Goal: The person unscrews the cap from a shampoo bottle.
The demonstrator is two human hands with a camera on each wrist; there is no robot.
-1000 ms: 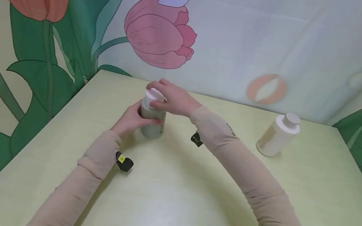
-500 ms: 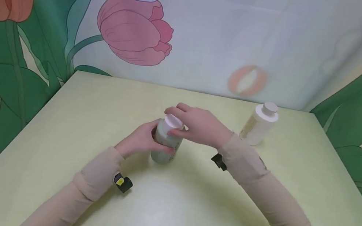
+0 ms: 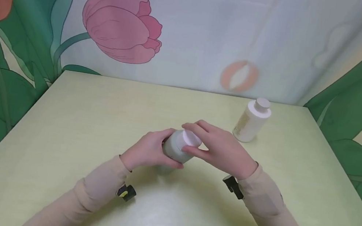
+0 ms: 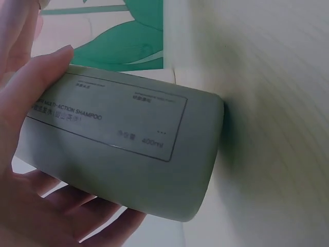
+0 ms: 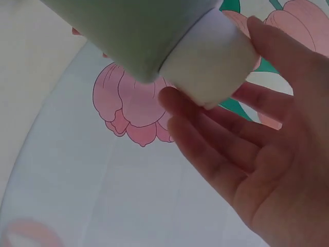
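A grey-green shampoo bottle [image 3: 174,146] with a white cap [image 3: 190,139] is tilted to the right in the head view. My left hand [image 3: 150,151] grips its body, thumb on the near side and the other fingers behind. In the left wrist view the label on the bottle [image 4: 118,149] reads "MULTI-ACTION SHAMPOO" and 400ml, and its base is close to the tabletop; whether they touch I cannot tell. My right hand [image 3: 225,149] holds the cap between thumb and fingers. In the right wrist view the cap [image 5: 213,59] sits against the bottle's shoulder.
A white bottle [image 3: 249,124] with a white cap and a gold-toned label stands upright at the back right of the pale table [image 3: 119,103]. A curtain [image 3: 192,37] printed with flowers hangs behind the table. Each wrist carries a small black camera.
The head view has shifted. Both hands have brought the shampoo bottle nearer and to the right across the table, and it now leans more to the right. My right hand stays on the cap.
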